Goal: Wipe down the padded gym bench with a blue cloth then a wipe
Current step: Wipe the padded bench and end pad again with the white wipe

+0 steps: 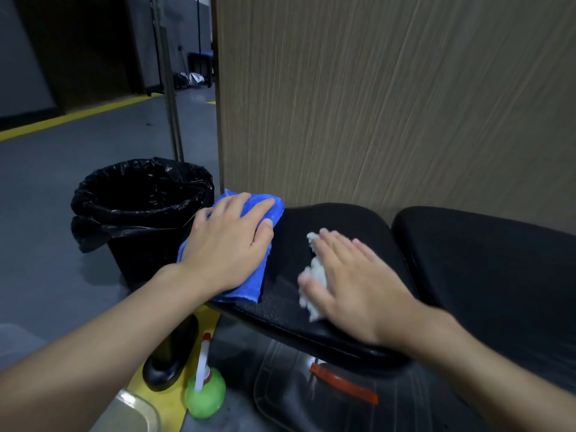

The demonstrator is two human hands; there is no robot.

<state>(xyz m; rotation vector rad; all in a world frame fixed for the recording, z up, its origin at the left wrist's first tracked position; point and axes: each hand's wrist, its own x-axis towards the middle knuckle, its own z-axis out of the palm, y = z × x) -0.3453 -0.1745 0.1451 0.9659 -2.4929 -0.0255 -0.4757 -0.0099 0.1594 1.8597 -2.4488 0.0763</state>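
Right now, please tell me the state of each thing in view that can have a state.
blue cloth: spread, pressed on the bench pad by the flat left hand.
wipe: crumpled, pressed on the same pad by the flat right hand, which is blurred.
bin: open at the top.
spray bottle: stands on the floor, untouched.

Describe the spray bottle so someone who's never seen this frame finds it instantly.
Start at the black padded bench against the wood-grain wall. On the floor below its left end, beside the black bench foot, sits the spray bottle: the only green thing, with a white neck and orange tip.
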